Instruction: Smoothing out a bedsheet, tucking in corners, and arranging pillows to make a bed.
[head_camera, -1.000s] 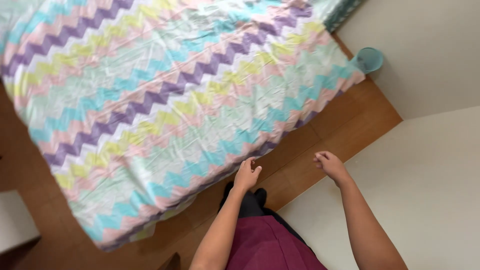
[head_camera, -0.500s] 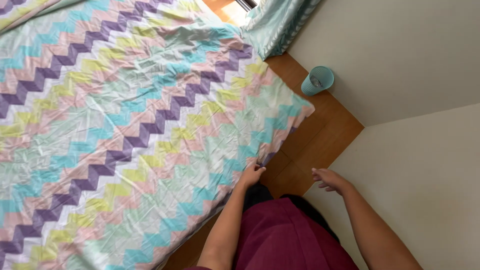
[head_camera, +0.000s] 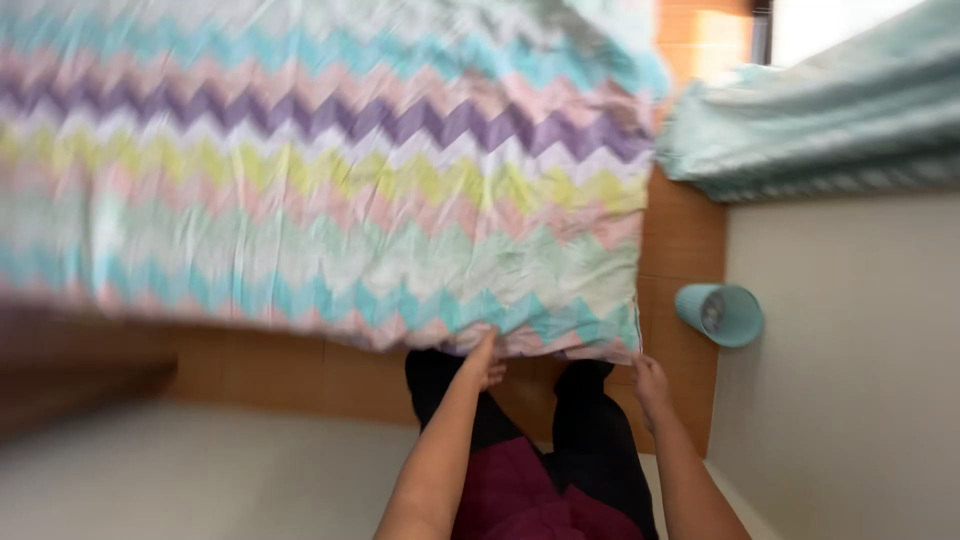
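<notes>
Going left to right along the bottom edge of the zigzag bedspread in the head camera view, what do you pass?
Left hand at the bedspread edge → right hand by its corner → teal wastebasket on the wooden floor.

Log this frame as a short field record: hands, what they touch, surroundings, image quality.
view: head camera looking down, motion-blurred
left hand: at the near edge of the zigzag bedspread, fingers on the fabric; grip unclear
right hand: just below the bedspread's near right corner, contact unclear
bedspread: pastel chevron stripes, spread flat, wrinkled
floor: wood, visible along the bed's edge
bin: small teal, on the floor by the wall, right of the corner
curtain: pale teal, upper right
person: dark red top, black trousers
</notes>
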